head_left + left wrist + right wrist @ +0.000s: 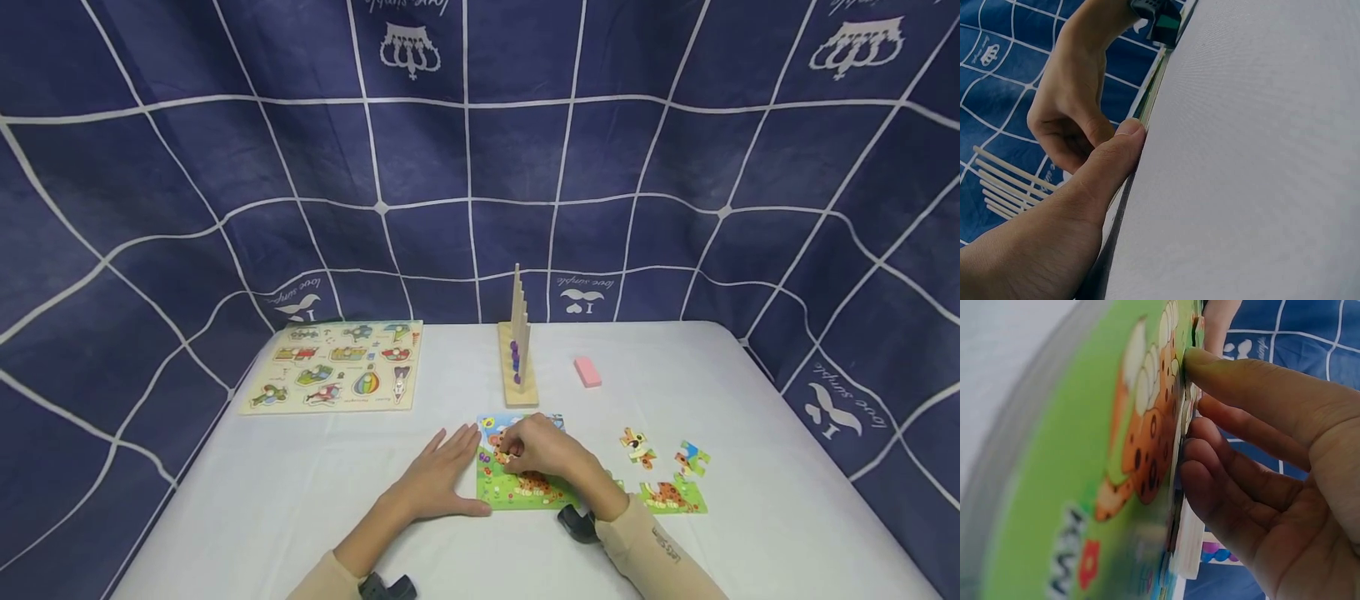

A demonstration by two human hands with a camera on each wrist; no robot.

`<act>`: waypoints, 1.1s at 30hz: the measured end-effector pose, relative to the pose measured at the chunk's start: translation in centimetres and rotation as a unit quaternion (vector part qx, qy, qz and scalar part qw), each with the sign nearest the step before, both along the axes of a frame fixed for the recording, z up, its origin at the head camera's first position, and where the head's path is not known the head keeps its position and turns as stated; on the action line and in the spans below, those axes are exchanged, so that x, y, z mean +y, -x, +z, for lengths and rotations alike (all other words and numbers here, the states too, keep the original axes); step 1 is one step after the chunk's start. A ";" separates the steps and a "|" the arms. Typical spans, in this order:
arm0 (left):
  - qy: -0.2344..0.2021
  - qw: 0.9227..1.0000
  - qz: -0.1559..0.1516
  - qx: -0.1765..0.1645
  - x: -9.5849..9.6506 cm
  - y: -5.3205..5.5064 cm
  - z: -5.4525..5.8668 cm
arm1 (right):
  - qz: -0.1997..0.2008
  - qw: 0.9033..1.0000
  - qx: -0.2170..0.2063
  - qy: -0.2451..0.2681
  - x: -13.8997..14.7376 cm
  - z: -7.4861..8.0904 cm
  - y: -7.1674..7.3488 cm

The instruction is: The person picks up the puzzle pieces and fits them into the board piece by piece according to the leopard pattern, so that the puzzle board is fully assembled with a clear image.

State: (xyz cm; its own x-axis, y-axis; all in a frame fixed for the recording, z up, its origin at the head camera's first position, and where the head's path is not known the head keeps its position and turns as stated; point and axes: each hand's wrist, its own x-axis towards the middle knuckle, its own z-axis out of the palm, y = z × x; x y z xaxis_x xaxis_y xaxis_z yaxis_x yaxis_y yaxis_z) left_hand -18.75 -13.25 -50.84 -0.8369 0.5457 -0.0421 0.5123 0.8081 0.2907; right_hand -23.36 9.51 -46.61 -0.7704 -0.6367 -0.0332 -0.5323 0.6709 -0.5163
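A jigsaw board (495, 497) lies on the table in front of me, printed with a spotted orange animal on green grass. My left hand (442, 479) rests beside it, fingers spread at the left edge and thumb by the near left corner. Over the board, my right hand (543, 446) pinches a jigsaw piece (1189, 407) between thumb and fingertips, right at the picture's surface. Most of that piece is hidden by the fingers. Right of the board lie loose pieces: a yellow-and-orange one (637, 447), a blue-and-green one (692, 460) and a spotted section (670, 497).
A wooden peg puzzle (337, 367) with vehicle pictures lies at the back left. Behind the board stands a wooden rod stand (521, 398) with upright rods and purple and blue beads. A pink block (587, 372) is right of it. A blue gridded curtain (420, 158) surrounds the table.
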 end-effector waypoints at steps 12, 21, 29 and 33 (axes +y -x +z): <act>-0.002 1.000 0.002 0.002 -0.1 0.0 -0.2 | -0.007 1.000 0.004 0.004 -0.1 -0.2 -0.1; -0.005 1.000 -0.003 0.009 0.1 -0.2 0.1 | -0.026 0.999 -0.018 0.005 0.3 -0.3 -0.1; -0.003 1.000 -0.004 0.005 0.1 -0.1 -0.1 | -0.039 0.999 -0.031 0.014 0.3 -0.4 0.1; -0.002 1.000 -0.002 0.003 0.0 -0.1 0.0 | -0.042 0.998 -0.030 0.022 0.2 -0.4 0.1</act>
